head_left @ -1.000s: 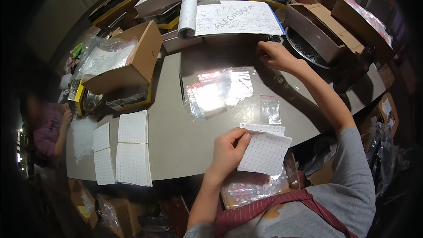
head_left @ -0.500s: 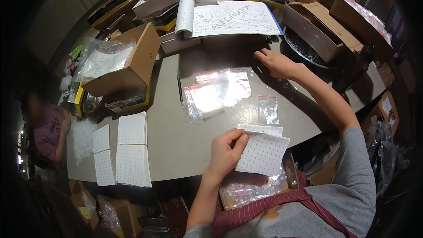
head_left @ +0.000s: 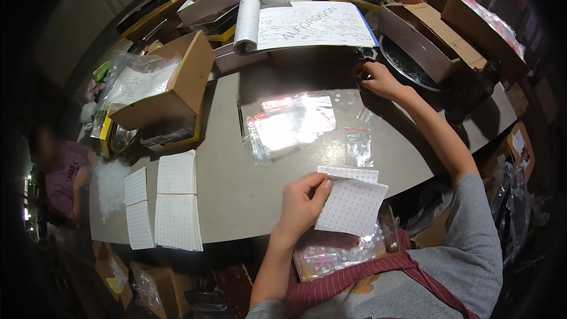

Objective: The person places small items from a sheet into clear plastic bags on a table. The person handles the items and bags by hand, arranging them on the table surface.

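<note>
My left hand [head_left: 302, 204] is closed on a few white label sheets [head_left: 351, 204] covered in rows of small print, held over the table's near edge with thumb on top. Farther off, my right hand [head_left: 383, 81] reaches to the back right of the table, beside a round metal bowl [head_left: 437, 88]. Its fingers are curled together in shadow; what they hold, if anything, I cannot make out. Between the hands lie a small clear zip bag [head_left: 358, 146] and another small bag [head_left: 364, 114]. A pile of glossy zip bags with red strips [head_left: 295, 124] lies left of these.
Stacks of printed sheets [head_left: 177, 201] lie at the left, by a heap of small translucent pieces [head_left: 112, 183]. A pen [head_left: 241, 119], an open cardboard box [head_left: 192, 82] and a notepad [head_left: 313, 26] stand farther back. A person [head_left: 62, 177] is at the far left. A box of bagged parts [head_left: 336, 257] is below my left hand.
My right hand has moved a little right and away from me, its fingers more curled. The small bag near it now shows. My left hand keeps the sheets almost still.
</note>
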A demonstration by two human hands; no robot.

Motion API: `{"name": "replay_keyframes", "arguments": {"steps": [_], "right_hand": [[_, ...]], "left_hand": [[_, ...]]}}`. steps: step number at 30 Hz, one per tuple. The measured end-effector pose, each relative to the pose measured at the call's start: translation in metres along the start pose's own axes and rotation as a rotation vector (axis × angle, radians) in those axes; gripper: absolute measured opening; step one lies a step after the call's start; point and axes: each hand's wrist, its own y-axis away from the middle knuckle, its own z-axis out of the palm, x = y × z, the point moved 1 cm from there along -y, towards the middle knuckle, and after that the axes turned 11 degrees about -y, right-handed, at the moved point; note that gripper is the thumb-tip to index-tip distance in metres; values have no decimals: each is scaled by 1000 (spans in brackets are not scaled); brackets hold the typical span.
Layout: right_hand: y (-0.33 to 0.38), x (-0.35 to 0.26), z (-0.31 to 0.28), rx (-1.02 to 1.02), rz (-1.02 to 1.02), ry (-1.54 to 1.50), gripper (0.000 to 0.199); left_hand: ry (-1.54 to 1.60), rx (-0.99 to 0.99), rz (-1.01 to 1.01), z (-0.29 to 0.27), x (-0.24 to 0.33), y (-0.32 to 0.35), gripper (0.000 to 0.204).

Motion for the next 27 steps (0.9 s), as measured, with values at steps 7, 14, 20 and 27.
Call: {"name": "replay_keyframes", "arguments": {"steps": [7, 14, 20, 27], "right_hand": [[-14, -13, -13, -114, 362, -185, 42], [-4, -7, -17, 25, 363, -376, 38], [28, -27, -4, 69, -79, 255, 36], [44, -15, -4, -32, -117, 439, 39]], "left_hand": [[-18, -14, -15, -1, -1, 0, 18], [-23, 9, 33, -1, 1, 0, 18], [-38, -6, 21, -1, -2, 1, 18], [-37, -13, 14, -1, 2, 0, 18]]}}
